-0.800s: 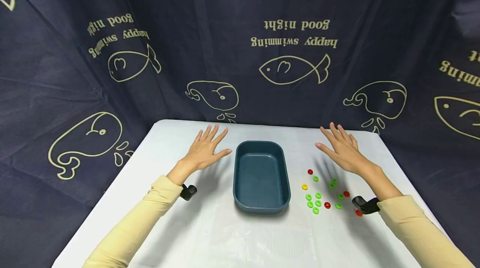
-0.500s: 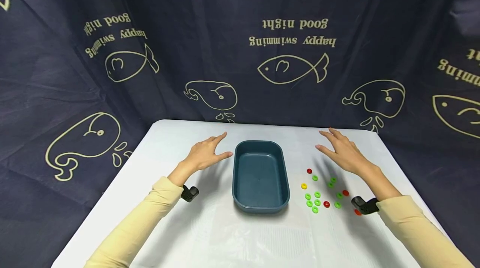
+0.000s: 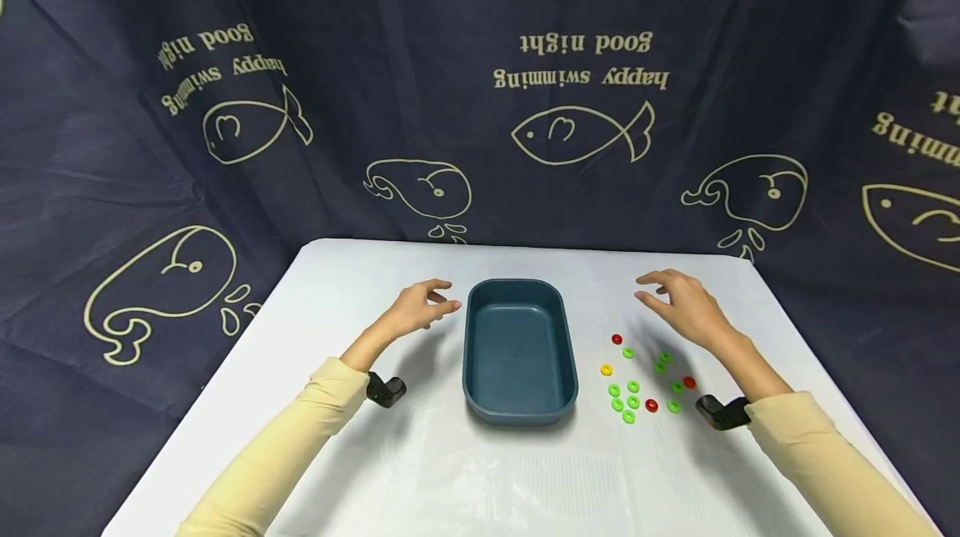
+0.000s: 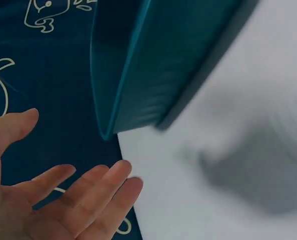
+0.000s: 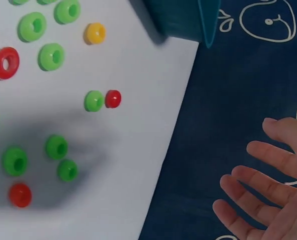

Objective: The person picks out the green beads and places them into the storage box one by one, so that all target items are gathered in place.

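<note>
A dark teal oblong bin (image 3: 521, 419) sits mid-table with a bare inside. My left hand (image 3: 415, 308) hovers just off the bin's left side, fingers loosely bent and holding nothing. In the left wrist view the bin's wall (image 4: 153, 75) rises beyond the fingers, apart from them. To the right, my right hand (image 3: 686, 308) hangs above the table's far part, fingers relaxed and bent, nothing in them. Small rings lie scattered nearer me than that hand: several green rings (image 3: 628, 417), several red rings (image 3: 652, 406) and one yellow ring (image 3: 607, 370).
A white-covered table (image 3: 360, 470) bears everything. Behind it hangs a dark blue curtain (image 3: 450, 37) with fish, whale and lettering prints. Black wrist cameras (image 3: 386, 391) sit under both wrists; the right one partly hides a red ring.
Both hands had spread, straight fingers earlier; now the fingers are bent in and lowered. The hands have stayed roughly in place. The bin and rings lie as before; the view has shifted slightly.
</note>
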Available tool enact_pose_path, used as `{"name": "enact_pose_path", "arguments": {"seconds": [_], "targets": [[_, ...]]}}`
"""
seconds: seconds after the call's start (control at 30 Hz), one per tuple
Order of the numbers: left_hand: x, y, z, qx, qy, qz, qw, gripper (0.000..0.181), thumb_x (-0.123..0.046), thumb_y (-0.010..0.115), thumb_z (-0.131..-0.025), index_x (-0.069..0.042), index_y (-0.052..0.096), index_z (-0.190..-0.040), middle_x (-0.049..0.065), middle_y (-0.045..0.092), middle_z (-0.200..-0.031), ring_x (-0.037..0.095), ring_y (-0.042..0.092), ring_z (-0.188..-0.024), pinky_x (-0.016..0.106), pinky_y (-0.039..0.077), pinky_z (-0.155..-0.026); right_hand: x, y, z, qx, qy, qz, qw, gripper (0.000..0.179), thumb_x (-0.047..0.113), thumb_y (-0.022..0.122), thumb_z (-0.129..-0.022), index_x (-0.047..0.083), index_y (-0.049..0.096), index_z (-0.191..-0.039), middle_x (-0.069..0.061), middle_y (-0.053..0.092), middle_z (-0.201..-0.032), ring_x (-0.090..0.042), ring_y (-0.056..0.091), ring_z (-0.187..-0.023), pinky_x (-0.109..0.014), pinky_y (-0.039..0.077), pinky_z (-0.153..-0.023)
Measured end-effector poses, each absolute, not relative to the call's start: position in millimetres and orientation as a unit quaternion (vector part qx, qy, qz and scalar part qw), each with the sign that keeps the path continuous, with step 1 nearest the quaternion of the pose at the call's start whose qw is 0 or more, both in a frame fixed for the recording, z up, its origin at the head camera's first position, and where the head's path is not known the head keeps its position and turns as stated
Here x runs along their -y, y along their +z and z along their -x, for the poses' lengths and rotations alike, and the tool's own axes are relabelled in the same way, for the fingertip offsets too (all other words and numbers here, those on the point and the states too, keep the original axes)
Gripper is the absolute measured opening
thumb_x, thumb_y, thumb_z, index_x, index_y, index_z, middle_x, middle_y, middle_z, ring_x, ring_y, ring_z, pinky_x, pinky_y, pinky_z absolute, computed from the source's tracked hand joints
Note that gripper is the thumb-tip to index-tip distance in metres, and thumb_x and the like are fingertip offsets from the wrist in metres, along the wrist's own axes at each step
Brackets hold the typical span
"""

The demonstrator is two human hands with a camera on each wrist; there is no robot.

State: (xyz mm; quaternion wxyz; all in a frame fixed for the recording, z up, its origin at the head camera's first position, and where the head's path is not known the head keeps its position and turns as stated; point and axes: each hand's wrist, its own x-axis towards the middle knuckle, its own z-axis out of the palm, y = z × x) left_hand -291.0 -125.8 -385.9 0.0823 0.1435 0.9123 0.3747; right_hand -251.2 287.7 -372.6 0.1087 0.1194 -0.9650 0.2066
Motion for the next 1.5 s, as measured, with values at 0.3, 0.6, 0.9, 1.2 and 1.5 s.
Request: {"name": "enact_pose_path", "arguments": {"seconds": [0.3,0.6,0.9,1.2,1.5], "targets": [[118.9,-403.9,287.0,-0.884,0.433,-0.094,0.149,0.057,-0.031,0.059,-0.092,-0.002,0.043,-0.138,0.022,0.063,-0.117,0.034,0.067,-0.093,0.038,0.062,-0.064,-293.3,-393.8,257.1,0.967,0.218,-0.106,0.079,0.028,0.018,0.064,-0.087,0.0,0.068,-0.108,-0.023,0.066,-0.108,-0.032,0.065,-0.086,-0.046,0.056,-0.067],[116.1,-429.2,278.4,-0.851,0.481,-0.068,0.201,0.058,-0.027,0.056,-0.094,0.002,0.037,-0.14,0.027,0.06,-0.118,0.037,0.066,-0.091,0.041,0.062,-0.063,-290.3,-420.4,257.1,0.97,0.224,-0.09,0.017,0.027,0.018,0.066,-0.086,-0.003,0.068,-0.103,-0.016,0.069,-0.091,-0.023,0.062,-0.075,-0.041,0.054,-0.066],[121.5,-438.8,276.6,-0.822,0.515,-0.078,0.231,0.064,-0.028,0.055,-0.094,0.003,0.03,-0.143,0.031,0.057,-0.121,0.039,0.066,-0.093,0.042,0.062,-0.064,-286.4,-442.0,257.0,0.97,0.231,-0.077,-0.013,0.026,0.018,0.066,-0.085,-0.003,0.069,-0.102,-0.014,0.068,-0.087,-0.023,0.06,-0.078,-0.038,0.051,-0.064],[120.0,-443.9,276.6,-0.772,0.567,-0.072,0.279,0.062,-0.028,0.053,-0.095,0.001,0.029,-0.144,0.027,0.057,-0.124,0.024,0.069,-0.087,0.042,0.062,-0.072,-285.5,-460.8,257.7,0.969,0.237,-0.062,-0.029,0.024,0.018,0.072,-0.079,0.003,0.071,-0.096,-0.005,0.065,-0.079,-0.015,0.054,-0.071,-0.024,0.041,-0.056],[120.4,-445.0,278.8,-0.72,0.618,-0.07,0.306,0.065,-0.019,0.059,-0.091,-0.002,0.028,-0.146,0.027,0.051,-0.127,0.021,0.066,-0.089,0.044,0.06,-0.081,-283.5,-466.8,256.4,0.965,0.257,-0.053,-0.004,0.016,0.011,0.075,-0.075,0.003,0.071,-0.088,-0.002,0.06,-0.07,-0.013,0.048,-0.066,-0.023,0.036,-0.057]]}}
